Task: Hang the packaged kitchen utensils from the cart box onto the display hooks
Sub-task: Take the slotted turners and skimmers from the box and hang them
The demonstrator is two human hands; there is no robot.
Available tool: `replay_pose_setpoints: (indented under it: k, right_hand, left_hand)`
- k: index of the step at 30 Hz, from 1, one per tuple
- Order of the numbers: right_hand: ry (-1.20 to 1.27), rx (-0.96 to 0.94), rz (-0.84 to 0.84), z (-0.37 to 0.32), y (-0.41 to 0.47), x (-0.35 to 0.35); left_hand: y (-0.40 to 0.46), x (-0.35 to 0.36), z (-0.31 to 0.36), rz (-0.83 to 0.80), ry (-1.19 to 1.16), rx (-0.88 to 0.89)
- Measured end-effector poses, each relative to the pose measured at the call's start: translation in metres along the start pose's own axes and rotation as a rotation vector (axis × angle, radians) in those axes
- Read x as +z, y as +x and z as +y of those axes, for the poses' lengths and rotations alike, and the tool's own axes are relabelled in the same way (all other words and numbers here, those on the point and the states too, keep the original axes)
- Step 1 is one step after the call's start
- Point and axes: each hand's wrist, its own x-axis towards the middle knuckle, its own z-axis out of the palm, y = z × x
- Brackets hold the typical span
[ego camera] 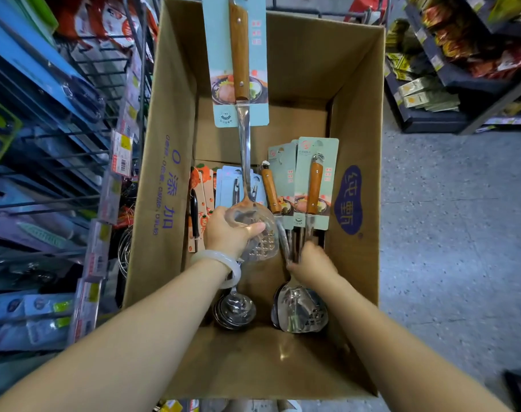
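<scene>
Gripping the slotted head of a packaged skimmer with my left hand; wood handle and pale-green card point far, raised above the cardboard box. Right hand curled round the steel shafts of the carded skimmers stacked at box right. Ladles lie near-left in the box beside blue cards. Purple print on the left box wall reads "0添加"; card text too small to read. Display hooks with price tags stand left.
</scene>
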Motion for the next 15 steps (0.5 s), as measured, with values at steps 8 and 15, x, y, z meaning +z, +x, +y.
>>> replay_pose_setpoints:
  k: [8,15]
  right_hand:
    - [-0.083,0.078,0.024,0.014,0.002,0.035]
    - [-0.230,0.086,-0.075,0.016,0.011,0.040]
  left_hand:
    - [0.003,-0.002,-0.011,0.011,0.061,0.003]
    - [0.005,-0.006,-0.023,0.008,0.126,-0.019]
